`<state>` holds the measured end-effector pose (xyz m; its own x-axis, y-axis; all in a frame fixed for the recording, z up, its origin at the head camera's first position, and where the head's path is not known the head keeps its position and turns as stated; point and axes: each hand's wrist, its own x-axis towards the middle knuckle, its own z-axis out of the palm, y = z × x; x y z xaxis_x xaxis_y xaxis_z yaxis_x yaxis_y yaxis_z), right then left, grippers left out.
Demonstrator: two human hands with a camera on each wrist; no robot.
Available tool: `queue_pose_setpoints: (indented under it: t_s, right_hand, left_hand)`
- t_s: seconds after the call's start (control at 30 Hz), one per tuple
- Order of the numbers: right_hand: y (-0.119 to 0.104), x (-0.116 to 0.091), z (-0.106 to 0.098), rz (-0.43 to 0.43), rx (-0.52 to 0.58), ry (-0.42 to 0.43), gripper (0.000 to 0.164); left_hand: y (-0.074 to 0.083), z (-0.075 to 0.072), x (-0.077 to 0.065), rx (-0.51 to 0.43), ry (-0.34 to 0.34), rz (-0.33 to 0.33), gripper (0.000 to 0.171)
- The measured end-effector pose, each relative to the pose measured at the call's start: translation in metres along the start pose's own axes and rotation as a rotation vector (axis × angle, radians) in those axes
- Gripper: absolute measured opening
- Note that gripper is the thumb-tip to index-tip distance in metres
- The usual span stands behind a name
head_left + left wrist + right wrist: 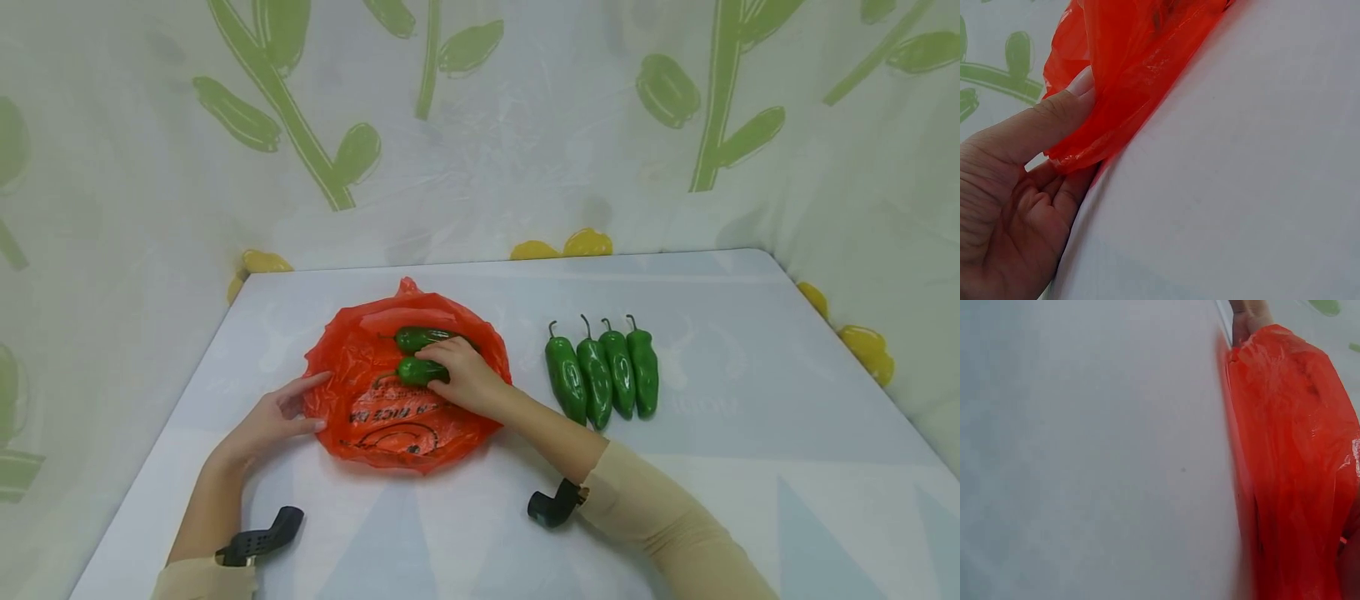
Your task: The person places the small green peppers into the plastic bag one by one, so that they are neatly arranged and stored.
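Observation:
A red plastic bag (352, 417) with black print lies spread on the table, its mouth facing up. Two green chili peppers are inside it. My right hand (467, 377) reaches over the bag and grips the nearer pepper (412, 372) by its body; the other pepper (415, 337) lies just beyond. At the bag's left side, my left hand (273, 423) holds the rim, with the thumb and fingers apart. In the left wrist view, the thumb of that hand (1029, 144) meets the red film and the fingertips are hidden beneath it. The right wrist view shows mostly the bag's outside (1291, 444).
Several green chili peppers (595, 379) lie side by side in a row to the right of the bag, stems pointing away. The white table (750, 400) meets a leaf-patterned cloth backdrop (525, 150) at its far edge.

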<state>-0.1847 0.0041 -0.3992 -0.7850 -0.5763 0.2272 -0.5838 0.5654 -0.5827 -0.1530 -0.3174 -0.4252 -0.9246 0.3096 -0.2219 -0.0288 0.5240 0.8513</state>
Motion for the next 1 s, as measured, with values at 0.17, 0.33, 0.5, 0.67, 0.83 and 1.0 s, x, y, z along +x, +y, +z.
queue_pose_setpoints:
  t_s: [0.17, 0.33, 0.5, 0.67, 0.83, 1.0]
  right_hand:
    - [-0.003, -0.009, -0.006, -0.013, 0.043, 0.022, 0.042]
    - [-0.006, -0.022, -0.016, 0.015, 0.135, 0.063, 0.045]
    - [-0.006, -0.035, -0.025, 0.027, 0.185, 0.093, 0.047]
    - [-0.001, -0.046, -0.033, 0.020, 0.198, 0.126, 0.048]
    - [0.001, -0.057, -0.042, 0.024, 0.201, 0.143, 0.049]
    - [0.007, -0.068, -0.052, -0.005, 0.223, 0.178, 0.049]
  left_hand:
    - [0.000, 0.000, -0.001, 0.006, 0.006, -0.006, 0.075]
    - [0.001, 0.000, -0.001, 0.005, 0.008, -0.016, 0.075]
    - [0.002, 0.001, -0.001, -0.010, 0.010, -0.028, 0.075]
    - [0.001, 0.002, 0.001, -0.007, 0.003, -0.011, 0.074]
    - [-0.001, 0.000, 0.000, 0.017, 0.002, 0.017, 0.074]
    - [-0.001, 0.000, 0.000, 0.013, -0.001, 0.027, 0.074]
